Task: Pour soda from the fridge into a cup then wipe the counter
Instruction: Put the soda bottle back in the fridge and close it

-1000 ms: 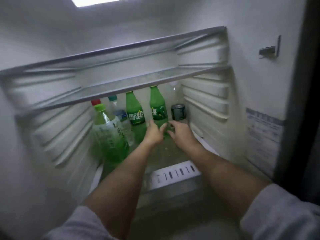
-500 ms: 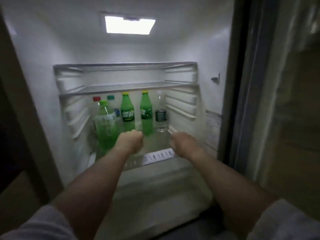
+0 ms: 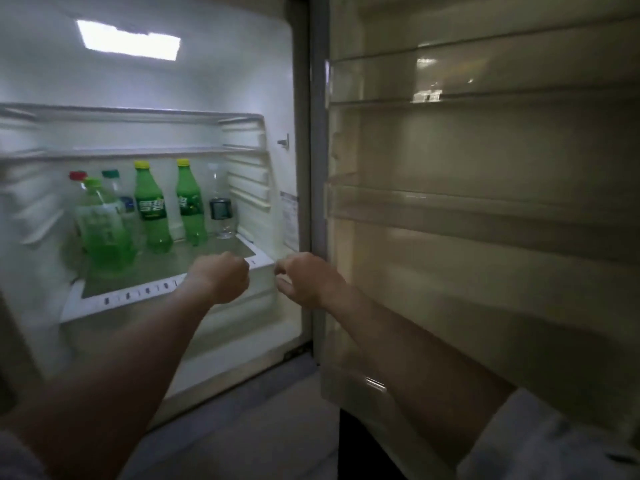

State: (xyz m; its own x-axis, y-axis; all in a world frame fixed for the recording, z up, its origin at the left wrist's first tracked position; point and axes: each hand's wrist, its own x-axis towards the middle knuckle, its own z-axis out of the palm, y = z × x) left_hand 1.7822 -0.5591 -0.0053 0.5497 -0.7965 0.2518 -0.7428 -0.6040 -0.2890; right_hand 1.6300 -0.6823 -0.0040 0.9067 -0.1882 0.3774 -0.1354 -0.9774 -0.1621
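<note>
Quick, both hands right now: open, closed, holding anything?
Left hand: closed in a fist, empty, in front of the fridge shelf.
Right hand: fingers loosely curled, empty.

A lit ceiling lamp glows at the top of the compartment. Two bare glass shelves run across below it, one above the other. On the lower shelf, a clear water bottle with a dark label stands at the back right corner. A pale green drink bottle stands near the left edge, with a red-capped bottle and a green-capped clear bottle behind it. A sticker sits on the right inner wall. A small clip juts from that wall higher up.
</note>
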